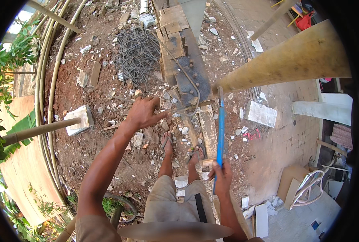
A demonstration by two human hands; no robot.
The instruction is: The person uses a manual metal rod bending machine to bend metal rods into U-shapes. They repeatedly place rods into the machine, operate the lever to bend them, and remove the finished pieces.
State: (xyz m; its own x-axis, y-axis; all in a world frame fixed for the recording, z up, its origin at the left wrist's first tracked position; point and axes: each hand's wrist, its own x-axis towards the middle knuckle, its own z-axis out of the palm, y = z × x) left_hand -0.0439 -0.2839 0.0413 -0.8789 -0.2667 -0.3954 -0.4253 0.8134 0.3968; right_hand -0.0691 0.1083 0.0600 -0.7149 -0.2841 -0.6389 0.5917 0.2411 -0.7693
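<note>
Crosswise, bent rod, in left hand

- Worktop ahead of me, rod over it, near part in my left fingers
- Bar in my right fingers, right of rod
- Wire heap left of worktop

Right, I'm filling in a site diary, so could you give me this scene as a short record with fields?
Left hand: gripping a bent metal rod
Right hand: closed around a long blue bar
Ahead: dark pegged plate on a timber bench
Left of plate: tangled heap of thin bent rods
Right of plate: thick slanting pole, pale block
Ground: brown soil with scattered rubble
</note>
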